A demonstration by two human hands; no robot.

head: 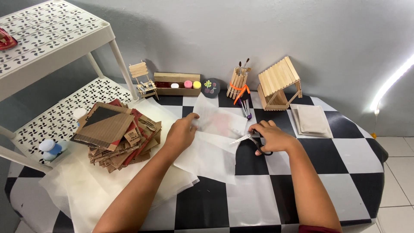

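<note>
Grey plaster walls are backing a desk [345, 151] covered in a black-and-white chequered cloth, with a white perforated plastic shelf rack [56, 30] standing over its far left corner. Near the middle of the desk, the person's left hand [181, 133] is pinching the left edge of a thin, translucent white sheet of paper [215, 125], its fingers closed on the sheet and lifting it slightly off more sheets of the same kind lying beneath. The right hand [272, 137] is gripping a pair of black-handled scissors [250, 140], fingers through the loops, with the silver blades partly parted and meeting the paper's right edge.

Judging from this, a clean cut is depending on the left hand keeping the flimsy sheet taut and level, and on the blades being fed in long, steady strokes rather than short snips, which would be likely to tear or crumple it.

A stack of brown corrugated cardboard pieces [116, 133] is lying toward the left edge. Along the far edge are sitting a small wooden craft-stick chair [143, 80], a wooden tray of paint pots [177, 84], a craft-stick brush holder [238, 82] and a craft-stick house [279, 83], with a folded beige cloth [311, 120] just beside it.
</note>
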